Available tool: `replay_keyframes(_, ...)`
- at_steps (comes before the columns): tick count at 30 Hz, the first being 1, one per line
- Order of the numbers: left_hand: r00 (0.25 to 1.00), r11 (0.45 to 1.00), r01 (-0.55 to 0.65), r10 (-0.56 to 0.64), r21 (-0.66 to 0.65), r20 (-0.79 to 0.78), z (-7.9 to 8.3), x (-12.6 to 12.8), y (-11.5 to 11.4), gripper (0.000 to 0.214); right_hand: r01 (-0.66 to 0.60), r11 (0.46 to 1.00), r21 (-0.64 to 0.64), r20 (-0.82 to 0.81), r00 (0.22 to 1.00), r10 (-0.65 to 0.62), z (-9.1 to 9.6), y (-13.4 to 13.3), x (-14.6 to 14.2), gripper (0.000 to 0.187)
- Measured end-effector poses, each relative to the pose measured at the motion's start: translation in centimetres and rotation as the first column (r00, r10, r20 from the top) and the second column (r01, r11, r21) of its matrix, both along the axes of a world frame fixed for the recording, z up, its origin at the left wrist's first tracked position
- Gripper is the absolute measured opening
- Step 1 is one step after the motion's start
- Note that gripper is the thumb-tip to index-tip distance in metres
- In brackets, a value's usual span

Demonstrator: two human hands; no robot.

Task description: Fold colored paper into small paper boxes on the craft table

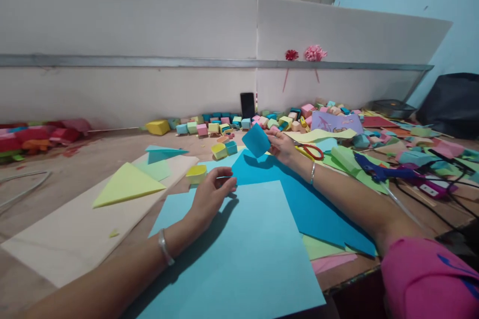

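Observation:
My right hand (pixel 280 145) pinches a small blue paper square (pixel 256 140) by its right edge, held up above the table. Over the light blue sheet (pixel 254 239) hovers my left hand (pixel 213 192), its fingers loosely bent and apart, with nothing in them. A darker blue sheet (pixel 299 194) lies partly under the light one. Just beyond my left fingers sits a small yellow paper box (pixel 196 174). Farther back are another yellow box (pixel 219 151) and a small blue box (pixel 231 147). Red-handled scissors (pixel 312 151) lie behind my right wrist.
Folded yellow paper (pixel 129 185) rests on a white sheet (pixel 75 244) at left. Several paper boxes (pixel 213 128) line the wall, near a phone (pixel 247 105). At right are a blue glue gun (pixel 381 169), dark cables (pixel 415 194) and scattered paper scraps (pixel 447 148).

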State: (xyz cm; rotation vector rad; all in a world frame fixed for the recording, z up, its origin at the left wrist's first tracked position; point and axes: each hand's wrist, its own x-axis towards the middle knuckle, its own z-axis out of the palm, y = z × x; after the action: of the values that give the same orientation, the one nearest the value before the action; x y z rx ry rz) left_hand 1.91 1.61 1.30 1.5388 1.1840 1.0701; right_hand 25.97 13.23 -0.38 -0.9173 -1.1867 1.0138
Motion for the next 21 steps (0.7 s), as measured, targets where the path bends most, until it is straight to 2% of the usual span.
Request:
replay_keyframes(2,0.996,0.995,-0.047,0.054,-0.090,0.077,0.1,0.0,0.5,0.045,-0.102,0.994,-0.026,-0.083,0.992,0.100,0.3,-0.3,0.0,0.040)
replay_keyframes(4,0.986,0.988,-0.041,0.064,-0.148,0.151,0.3,0.0,0.5,0.053,-0.172,0.984,-0.036,-0.150,0.975,0.165,0.7,-0.6,-0.1,0.040)
replay_keyframes(7,0.974,0.985,0.066,-0.029,-0.159,0.226,0.6,0.3,0.2,0.060,-0.227,0.973,-0.045,-0.214,0.953,0.213,0.8,-1.2,-0.7,0.037)
replay_keyframes(10,0.956,0.972,0.163,-0.114,-0.167,0.269,0.6,0.5,0.0,0.057,-0.249,0.967,-0.056,-0.239,0.944,0.229,0.3,-1.6,-1.7,0.034)
replay_keyframes(12,0.962,0.967,0.153,-0.099,-0.203,0.256,0.4,0.4,0.0,0.047,-0.256,0.965,-0.065,-0.240,0.942,0.234,-0.1,-1.8,-2.2,0.033)
replay_keyframes(17,0.983,0.968,0.026,0.020,-0.248,0.181,-0.4,-0.4,0.7,0.030,-0.298,0.948,-0.110,-0.180,0.944,0.276,-0.4,-2.1,-2.3,0.035)
replay_keyframes(21,0.989,0.967,0.047,-0.010,-0.249,0.150,-0.6,-0.8,1.2,0.029,-0.348,0.928,-0.135,-0.074,0.937,0.341,-0.1,-2.1,-1.7,0.040)
